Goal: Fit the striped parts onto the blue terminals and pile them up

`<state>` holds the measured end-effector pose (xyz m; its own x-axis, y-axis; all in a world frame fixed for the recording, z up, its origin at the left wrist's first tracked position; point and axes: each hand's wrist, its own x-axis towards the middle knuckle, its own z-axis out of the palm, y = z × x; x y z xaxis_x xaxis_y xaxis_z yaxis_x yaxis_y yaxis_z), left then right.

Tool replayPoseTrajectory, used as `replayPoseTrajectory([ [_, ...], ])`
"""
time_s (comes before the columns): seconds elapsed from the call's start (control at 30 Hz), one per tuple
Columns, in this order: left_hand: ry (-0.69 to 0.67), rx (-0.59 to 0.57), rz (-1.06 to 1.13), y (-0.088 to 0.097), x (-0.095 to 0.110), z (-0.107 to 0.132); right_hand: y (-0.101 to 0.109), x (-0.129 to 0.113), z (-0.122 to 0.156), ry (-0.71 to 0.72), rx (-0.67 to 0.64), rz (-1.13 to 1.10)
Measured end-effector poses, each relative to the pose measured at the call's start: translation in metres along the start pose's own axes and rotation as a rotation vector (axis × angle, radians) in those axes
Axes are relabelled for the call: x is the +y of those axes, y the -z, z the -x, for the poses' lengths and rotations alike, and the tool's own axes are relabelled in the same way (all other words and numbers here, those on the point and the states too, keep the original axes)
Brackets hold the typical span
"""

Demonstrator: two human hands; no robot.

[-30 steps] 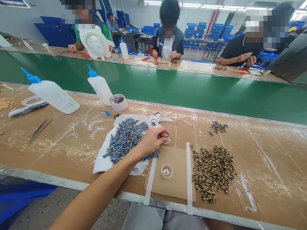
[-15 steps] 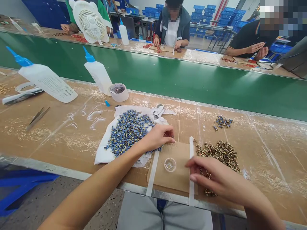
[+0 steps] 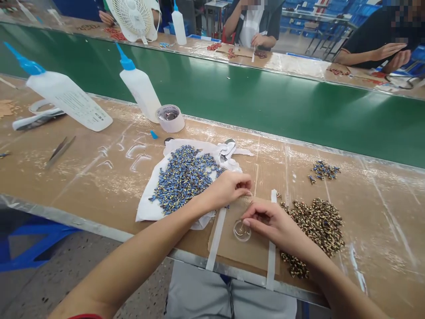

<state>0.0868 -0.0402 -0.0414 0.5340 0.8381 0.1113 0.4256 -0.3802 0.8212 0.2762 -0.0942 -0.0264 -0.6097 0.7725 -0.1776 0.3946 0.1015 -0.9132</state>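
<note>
My left hand (image 3: 234, 188) is closed in a pinch above the cardboard sheet, beside a heap of small blue-and-yellow pieces (image 3: 186, 177) on a white cloth (image 3: 148, 210). Whatever its fingertips hold is too small to make out. My right hand (image 3: 268, 219) pinches with thumb and forefinger at the back rim of a small clear round dish (image 3: 241, 237). Its fingertips cover the spot where a thin stick leaned, so their grip is unclear. The dish stands on the cardboard sheet (image 3: 229, 254), between two white tape strips. Right of it lies a heap of brown-and-cream pieces (image 3: 318, 226).
A smaller blue pile (image 3: 327, 169) lies at the right. Two white squeeze bottles (image 3: 71, 99) with blue nozzles, a tape roll (image 3: 170, 118), tweezers (image 3: 61, 150) and a blue cap (image 3: 153, 134) are at the left. Beyond the green belt (image 3: 212, 95), other people work.
My right hand has moved left and in to the dish, its fingers closing to a pinch. My left hand stays pinched near the same spot. The whole view has shifted a little.
</note>
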Motion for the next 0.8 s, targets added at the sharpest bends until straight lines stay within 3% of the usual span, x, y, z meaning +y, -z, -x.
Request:
replayPoseTrajectory([
  [0.33,0.086,-0.022,0.303,0.0006,-0.0001,0.0016,0.0011,0.0051,0.0094,0.068,0.009,0.029],
  [0.57,0.032,0.008,0.051,0.0013,0.0033,-0.0006,0.001,0.0047,0.0094,0.092,0.009,0.048],
  [0.8,0.06,0.023,0.115,-0.0059,-0.0001,0.0016,0.0004,0.0031,0.0094,0.179,-0.022,0.13],
])
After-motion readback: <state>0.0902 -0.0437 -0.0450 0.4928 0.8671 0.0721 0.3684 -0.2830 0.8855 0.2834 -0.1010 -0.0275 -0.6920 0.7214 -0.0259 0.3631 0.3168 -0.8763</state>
